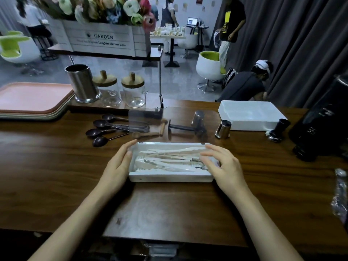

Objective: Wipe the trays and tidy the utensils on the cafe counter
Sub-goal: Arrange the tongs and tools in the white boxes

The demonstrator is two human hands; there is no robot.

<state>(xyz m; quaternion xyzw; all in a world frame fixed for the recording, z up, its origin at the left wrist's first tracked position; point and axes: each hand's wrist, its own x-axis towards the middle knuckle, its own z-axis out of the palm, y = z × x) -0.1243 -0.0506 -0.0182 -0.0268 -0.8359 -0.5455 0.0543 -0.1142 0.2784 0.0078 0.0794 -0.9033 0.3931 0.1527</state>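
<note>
white utensil box (pixel 169 177) sits mid counter (pixel 56 176), straight in front of the person, long side facing them. its clear lid (pixel 150 117) is up at the back edge. inside the box: a heap of pale utensils (pixel 169 157) lying lengthwise, some crossing.

left hand (pixel 118 164) flat against the box's left end, fingers straight and together, thumb by the rim, nothing gripped. right hand (pixel 224 166) over the box's right end, fingers spread wide and loosely bent, blurred; holds nothing, cannot tell if fingertips touch the utensils or the rim.

behind-left of the box, near: four dark spoons (pixel 101 127) fanned out, bowls pointing away from the box, handles toward metal tongs (pixel 137 127). just behind the box, partly seen through the lid: a wooden scoop (pixel 148 134) and a dark-handled tool (pixel 180 128).

behind-right of the box: two small steel cups (pixel 223 129), one nearer, one further back. past them a white bin (pixel 250 117). far right of the box: black machine (pixel 323 125) with a small black tamper (pixel 278 129) beside it, crinkled plastic (pixel 340 194) at the frame edge.

far behind-left of the box: stack of trays (pixel 32 98), pink one on top. between the trays and the lid, on a raised ledge: steel canister (pixel 82 83), then two glass jars (pixel 111 89) with wooden lids.
</note>
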